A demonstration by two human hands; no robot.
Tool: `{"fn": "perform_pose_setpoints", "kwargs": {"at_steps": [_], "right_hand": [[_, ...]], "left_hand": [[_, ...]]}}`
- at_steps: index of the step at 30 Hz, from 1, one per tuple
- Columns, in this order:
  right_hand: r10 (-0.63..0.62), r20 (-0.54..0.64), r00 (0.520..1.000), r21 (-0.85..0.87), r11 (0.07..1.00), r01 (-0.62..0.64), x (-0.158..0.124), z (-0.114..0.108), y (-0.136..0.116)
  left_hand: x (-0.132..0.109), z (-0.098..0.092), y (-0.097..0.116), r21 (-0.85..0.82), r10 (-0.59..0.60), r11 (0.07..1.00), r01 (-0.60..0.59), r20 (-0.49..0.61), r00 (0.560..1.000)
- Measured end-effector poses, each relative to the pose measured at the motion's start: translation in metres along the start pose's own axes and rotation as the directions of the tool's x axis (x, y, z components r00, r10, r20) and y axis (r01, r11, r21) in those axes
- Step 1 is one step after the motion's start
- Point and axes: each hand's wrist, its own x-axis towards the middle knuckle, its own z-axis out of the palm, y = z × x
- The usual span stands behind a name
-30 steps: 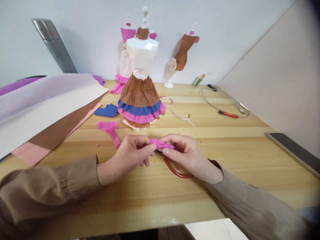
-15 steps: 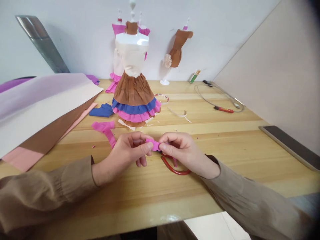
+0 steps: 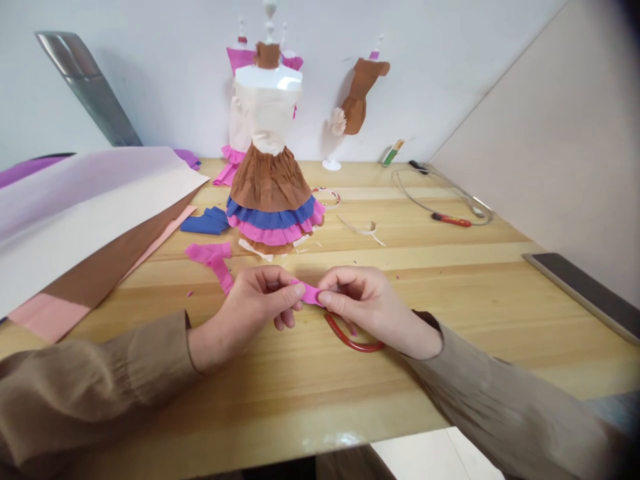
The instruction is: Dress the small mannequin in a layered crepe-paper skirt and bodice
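Observation:
A small pink crepe-paper strip (image 3: 312, 294) is stretched between my two hands above the wooden table. My left hand (image 3: 267, 298) pinches its left end between thumb and forefinger. At the other end, my right hand (image 3: 360, 303) is closed on it in the same way. Scissors with a red handle loop (image 3: 353, 338) lie under my right hand, their blades hidden. A longer pink strip (image 3: 213, 259) rests beyond my left hand. Behind stands a small mannequin (image 3: 270, 140) in a white top and a tiered brown, blue and pink skirt.
Large sheets of white and brown paper (image 3: 125, 267) cover the table's left side. Folded blue paper (image 3: 206, 221) lies left of the mannequin. A smaller brown-dressed mannequin (image 3: 356, 100) and a glue stick (image 3: 393, 153) stand at the back. A cable (image 3: 405, 190) and a phone (image 3: 580, 290) lie right.
The pink strip is drawn straighter and flatter between my fingertips. Both hands keep their pinch, and the whole view has shifted slightly.

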Motion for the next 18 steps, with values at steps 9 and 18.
{"fn": "perform_pose_setpoints", "kwargs": {"at_steps": [9, 18], "right_hand": [[0.059, -0.015, 0.998, 0.006, 0.998, -0.059, 0.002, -0.003, 0.003], [0.109, 0.026, 0.994, 0.013, 0.994, -0.11, 0.002, -0.012, 0.007]], "left_hand": [[-0.001, -0.001, -0.002, -0.055, 0.001, 0.998, -0.002, -0.009, 1.0], [0.001, -0.002, -0.004, -0.106, -0.003, 0.994, 0.0, -0.033, 0.999]]}}
